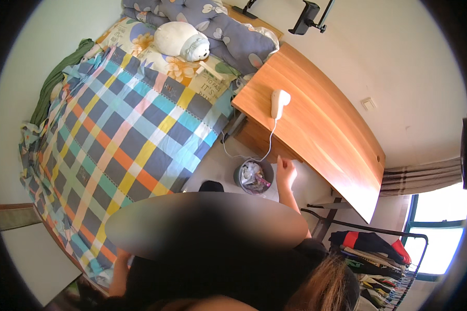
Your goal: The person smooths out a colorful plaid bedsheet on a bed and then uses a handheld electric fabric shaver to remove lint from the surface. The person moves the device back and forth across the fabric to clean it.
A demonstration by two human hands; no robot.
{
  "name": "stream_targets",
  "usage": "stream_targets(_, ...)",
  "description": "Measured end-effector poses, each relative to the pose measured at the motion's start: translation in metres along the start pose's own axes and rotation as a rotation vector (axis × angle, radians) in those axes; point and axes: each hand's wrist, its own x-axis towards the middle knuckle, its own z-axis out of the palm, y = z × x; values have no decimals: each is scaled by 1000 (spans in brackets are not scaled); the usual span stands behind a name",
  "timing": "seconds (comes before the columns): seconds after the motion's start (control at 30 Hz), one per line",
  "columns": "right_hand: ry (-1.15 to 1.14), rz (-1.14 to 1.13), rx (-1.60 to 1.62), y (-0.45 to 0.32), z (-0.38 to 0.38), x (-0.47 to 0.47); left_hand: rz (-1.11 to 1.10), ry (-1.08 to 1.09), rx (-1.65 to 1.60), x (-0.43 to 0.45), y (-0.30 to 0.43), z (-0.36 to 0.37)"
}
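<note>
My right hand (286,172) is held over the floor beside the desk edge, its fingers curled; whether it holds anything is too small to tell. Just left of it stands a round grey trash bin (239,179) with crumpled tissues and wrappers inside. A white hair dryer (279,103) lies on the wooden desk (315,116), and its white cord hangs down past the bin's rim. My left hand (123,253) is low at the left, near the bed's edge, mostly hidden by a blurred patch.
A bed with a checkered cover (132,128) fills the left, bearing a white plush bear (178,39) and a grey quilt (233,35). A black phone holder (306,17) hangs above the desk. At the lower right stands a clothes rack (381,230) beside a window (436,221).
</note>
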Motion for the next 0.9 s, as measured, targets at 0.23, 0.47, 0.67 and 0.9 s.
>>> stream_targets(0.23,-24,-67,-120,-43,66,107,-89,208,-215,27,31,-12)
stream_targets(0.47,-171,-20,-399,-61,110,145,-70,163,14,-19,61,42)
stream_targets(0.67,-106,135,-203,-52,109,169,-125,274,-20,-62,142,52)
stream_targets(0.9,-119,276,314,-12,129,215,-98,385,-151,-65,169,44)
